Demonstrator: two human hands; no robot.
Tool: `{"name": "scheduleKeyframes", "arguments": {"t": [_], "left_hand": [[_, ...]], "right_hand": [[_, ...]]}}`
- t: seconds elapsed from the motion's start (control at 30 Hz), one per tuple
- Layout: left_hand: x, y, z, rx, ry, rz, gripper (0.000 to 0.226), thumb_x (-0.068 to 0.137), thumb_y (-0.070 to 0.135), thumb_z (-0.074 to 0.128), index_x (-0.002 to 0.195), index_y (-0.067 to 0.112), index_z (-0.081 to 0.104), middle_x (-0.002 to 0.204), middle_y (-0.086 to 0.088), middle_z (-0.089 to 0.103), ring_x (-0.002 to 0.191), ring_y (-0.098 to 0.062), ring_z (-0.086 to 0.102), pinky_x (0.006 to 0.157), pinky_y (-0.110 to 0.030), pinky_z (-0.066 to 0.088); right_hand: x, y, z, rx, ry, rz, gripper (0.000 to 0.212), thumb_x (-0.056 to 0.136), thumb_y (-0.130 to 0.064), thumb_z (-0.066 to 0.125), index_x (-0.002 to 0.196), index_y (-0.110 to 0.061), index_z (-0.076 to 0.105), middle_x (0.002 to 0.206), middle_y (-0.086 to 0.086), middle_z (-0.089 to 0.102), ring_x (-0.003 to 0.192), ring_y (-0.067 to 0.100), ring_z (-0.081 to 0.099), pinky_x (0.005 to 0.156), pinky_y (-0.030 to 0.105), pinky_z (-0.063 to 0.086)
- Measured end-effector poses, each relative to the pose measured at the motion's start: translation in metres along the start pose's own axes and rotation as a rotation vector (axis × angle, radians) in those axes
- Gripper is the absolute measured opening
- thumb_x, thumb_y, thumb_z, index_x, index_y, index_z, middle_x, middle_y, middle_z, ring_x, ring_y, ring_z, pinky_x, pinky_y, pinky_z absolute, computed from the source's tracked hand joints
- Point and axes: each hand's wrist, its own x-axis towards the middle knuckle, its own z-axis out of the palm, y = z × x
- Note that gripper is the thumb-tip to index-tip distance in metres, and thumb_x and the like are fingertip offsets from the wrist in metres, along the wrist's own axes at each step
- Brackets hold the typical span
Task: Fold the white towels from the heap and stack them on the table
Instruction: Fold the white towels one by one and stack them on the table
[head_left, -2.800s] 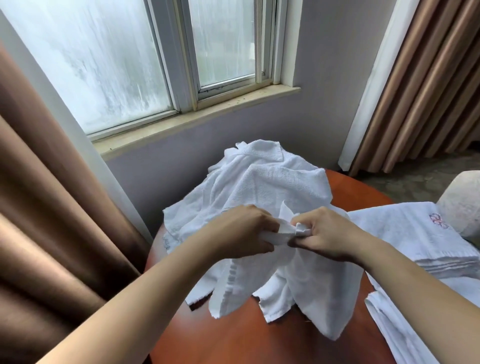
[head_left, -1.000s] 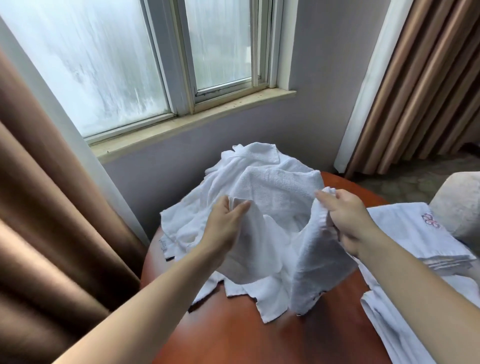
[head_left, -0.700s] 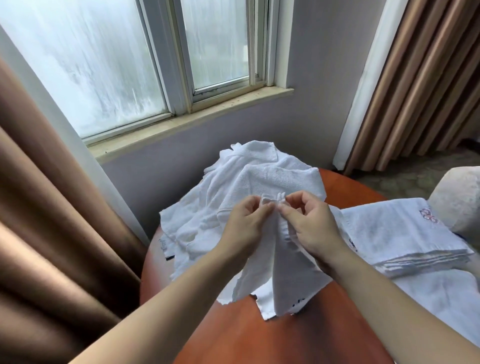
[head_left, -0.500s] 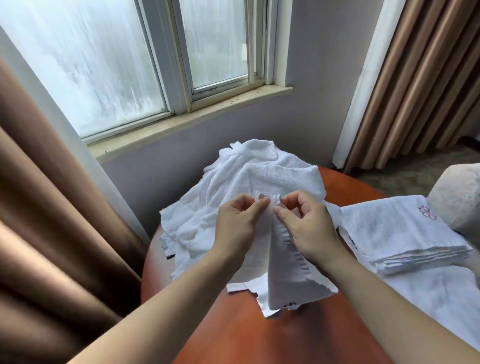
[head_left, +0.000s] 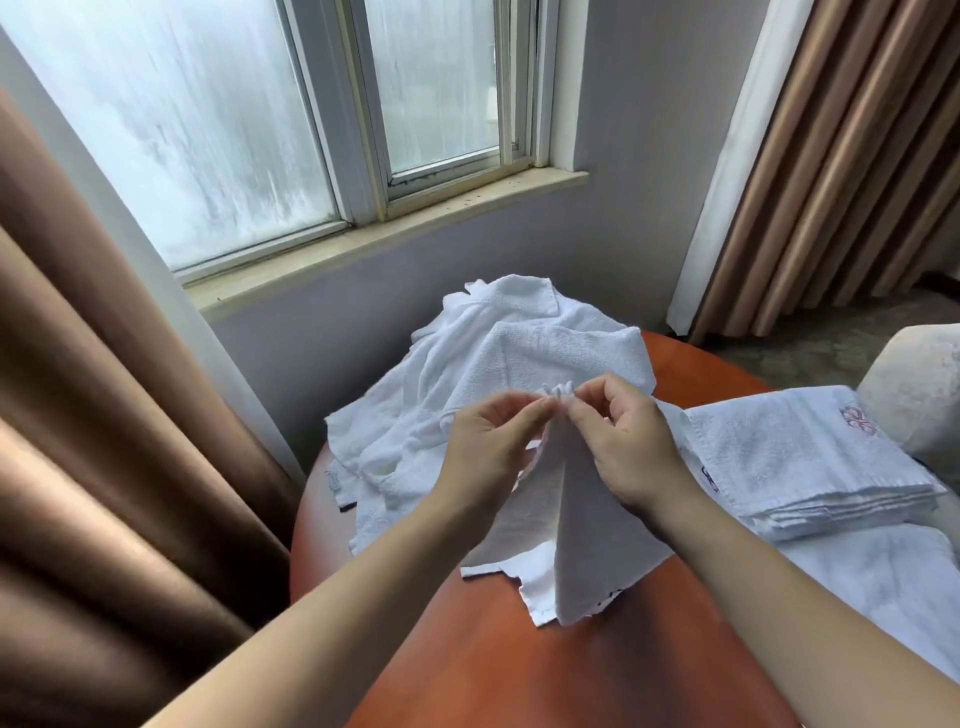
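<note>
The left hand (head_left: 485, 449) and right hand (head_left: 631, 449) pinch one bunched towel (head_left: 587, 561); heap (head_left: 519, 353) behind, folded stack (head_left: 805, 457) rightward, round table (head_left: 519, 675), window (head_left: 249, 119) beyond.

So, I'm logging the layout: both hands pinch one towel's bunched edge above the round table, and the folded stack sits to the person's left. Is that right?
Not quite: the folded stack sits to the person's right, as the head view shows. The left hand and right hand do pinch the towel above the table.
</note>
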Motion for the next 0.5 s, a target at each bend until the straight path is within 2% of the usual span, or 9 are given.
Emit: {"name": "scheduleKeyframes", "arguments": {"t": [0.1,0.17,0.23,0.37,0.5], "left_hand": [[0.0,-0.002,0.002,0.062,-0.001,0.051,0.017,0.086,0.022,0.069,0.085,0.005,0.073,0.097,-0.027,0.068,0.084,-0.027,0.06,0.074,-0.04,0.043],[0.0,-0.002,0.004,0.1,-0.012,0.075,0.013,0.09,0.013,0.065,0.083,0.005,0.072,0.088,-0.025,0.068,0.08,-0.025,0.059,0.071,-0.038,0.043],[0.001,-0.002,0.004,0.149,-0.025,0.103,0.015,0.091,0.012,0.064,0.076,0.011,0.069,0.072,-0.014,0.062,0.07,-0.019,0.053,0.063,-0.03,0.041],[0.004,-0.002,0.008,0.284,-0.031,0.148,0.023,0.094,0.013,0.06,0.071,0.017,0.061,0.049,0.014,0.048,0.047,-0.002,0.04,0.049,-0.016,0.033],[0.006,-0.002,0.011,0.288,-0.031,0.126,0.022,0.095,0.012,0.057,0.073,0.016,0.059,0.048,0.014,0.051,0.047,-0.001,0.044,0.051,-0.017,0.038]], "right_hand": [[-0.001,-0.003,-0.001,0.0,-0.006,0.043,0.025,0.089,-0.037,0.063,0.078,-0.015,0.061,0.071,-0.005,0.061,0.07,0.01,0.055,0.074,0.037,0.049],[-0.001,-0.004,-0.004,-0.011,-0.005,0.051,0.028,0.09,-0.035,0.063,0.077,-0.01,0.061,0.073,0.002,0.062,0.072,0.013,0.056,0.076,0.041,0.049],[0.0,-0.005,-0.006,-0.027,-0.013,0.052,0.028,0.092,-0.031,0.061,0.077,-0.007,0.061,0.073,0.008,0.062,0.072,0.015,0.055,0.077,0.043,0.049],[0.001,-0.004,-0.006,-0.062,0.014,0.063,0.028,0.095,-0.026,0.055,0.072,-0.012,0.056,0.062,-0.005,0.053,0.063,0.011,0.048,0.066,0.033,0.041],[0.001,-0.004,-0.009,-0.081,0.072,0.065,0.026,0.098,-0.028,0.051,0.077,-0.015,0.056,0.064,-0.008,0.052,0.062,0.006,0.047,0.059,0.018,0.039]]}}
